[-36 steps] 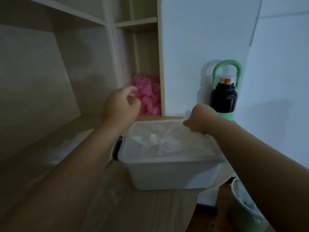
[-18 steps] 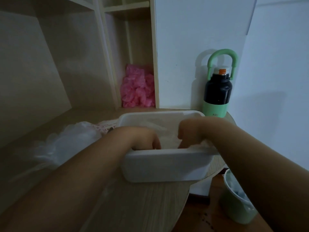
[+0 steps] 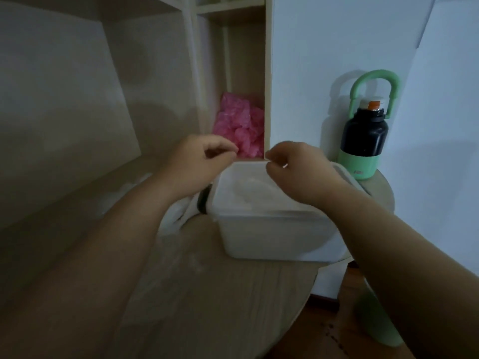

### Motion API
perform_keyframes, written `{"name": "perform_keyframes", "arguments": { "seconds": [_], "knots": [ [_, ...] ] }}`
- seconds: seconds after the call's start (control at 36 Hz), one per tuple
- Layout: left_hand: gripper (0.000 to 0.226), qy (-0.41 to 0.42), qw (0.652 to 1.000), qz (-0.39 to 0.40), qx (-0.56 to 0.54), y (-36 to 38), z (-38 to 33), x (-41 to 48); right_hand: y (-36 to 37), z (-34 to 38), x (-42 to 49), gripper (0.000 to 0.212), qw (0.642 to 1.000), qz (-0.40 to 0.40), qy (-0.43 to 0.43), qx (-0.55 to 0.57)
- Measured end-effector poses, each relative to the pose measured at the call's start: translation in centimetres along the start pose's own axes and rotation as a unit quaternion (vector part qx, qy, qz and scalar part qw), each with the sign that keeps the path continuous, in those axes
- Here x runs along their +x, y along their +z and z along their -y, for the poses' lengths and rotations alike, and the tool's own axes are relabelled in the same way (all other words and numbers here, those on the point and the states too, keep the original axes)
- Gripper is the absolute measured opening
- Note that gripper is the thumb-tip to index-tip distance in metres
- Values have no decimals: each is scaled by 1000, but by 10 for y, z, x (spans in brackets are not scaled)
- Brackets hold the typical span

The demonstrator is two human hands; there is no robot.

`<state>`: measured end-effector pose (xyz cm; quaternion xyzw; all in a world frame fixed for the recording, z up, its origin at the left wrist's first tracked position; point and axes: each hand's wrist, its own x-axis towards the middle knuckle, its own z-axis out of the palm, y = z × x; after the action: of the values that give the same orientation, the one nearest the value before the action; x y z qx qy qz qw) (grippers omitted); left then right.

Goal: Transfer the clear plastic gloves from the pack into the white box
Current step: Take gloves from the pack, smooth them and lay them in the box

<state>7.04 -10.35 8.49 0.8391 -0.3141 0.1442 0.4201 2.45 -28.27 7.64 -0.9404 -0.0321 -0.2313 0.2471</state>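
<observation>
The clear plastic gloves [image 3: 248, 189] that are already across lie as a pale, cloudy, crumpled layer inside the white box [image 3: 274, 229], seen through its open top. Single gloves cannot be told apart, so no count is possible. The film looks thin, limp and slippery, and I judge it would cling and trail rather than drop cleanly. The box stands on the counter [image 3: 207, 301], towards its right edge, with a dark clasp [image 3: 203, 203] on its left end.

Both hands hover over the far part of the box. The left hand [image 3: 199, 164] is above the far-left corner and the right hand [image 3: 300, 172] above the far middle. Each has its fingers curled, thumb meeting forefinger, and the 2 pinches face each other a little apart. Whether a clear glove is held between them cannot be told, since nothing shows in the gap.

Just left of the box, partly under the left forearm, lies the pack [image 3: 173, 218], a whitish crumpled heap of plastic that seems to have more in it. So the task reads as partway done: some gloves are in, and more look left to move.

Farther off, a pink bundle [image 3: 241, 130] sits in a shelf [image 3: 233, 16] compartment beyond the hands. A black and green bottle [image 3: 364, 141] stands at the far right by the wall, and a green bin [image 3: 375, 322] is on the floor at the near right.
</observation>
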Motion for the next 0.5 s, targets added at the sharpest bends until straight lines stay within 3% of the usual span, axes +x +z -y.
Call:
{"name": "perform_keyframes", "arguments": {
  "seconds": [0.11, 0.22, 0.28, 0.33, 0.42, 0.44, 0.5],
  "knots": [
    [25, -9, 991, -137, 0, -17, 26, -50, 33, 39, -35, 20, 983, -130, -50, 117],
    [22, -62, 984, -164, 1, -18, 54, -99, 69, 61, -64, 16, 974, -128, -85, 166],
    [19, -113, 986, -120, 10, -18, 67, -122, 88, 67, -73, 15, 978, -82, -76, 179],
    [11, -174, 984, -6, 34, -18, 78, -140, 106, 66, -77, 15, 979, 4, -20, 202],
    [50, -202, 939, 210, 184, -15, 93, -158, 126, 58, -83, 27, 946, 133, 130, 264],
    [49, -181, 937, 214, 207, -13, 97, -162, 132, 54, -86, 33, 938, 166, 163, 257],
    [22, -149, 956, 134, 212, -11, 100, -165, 137, 49, -89, 43, 927, 203, 192, 249]
  ]
}}
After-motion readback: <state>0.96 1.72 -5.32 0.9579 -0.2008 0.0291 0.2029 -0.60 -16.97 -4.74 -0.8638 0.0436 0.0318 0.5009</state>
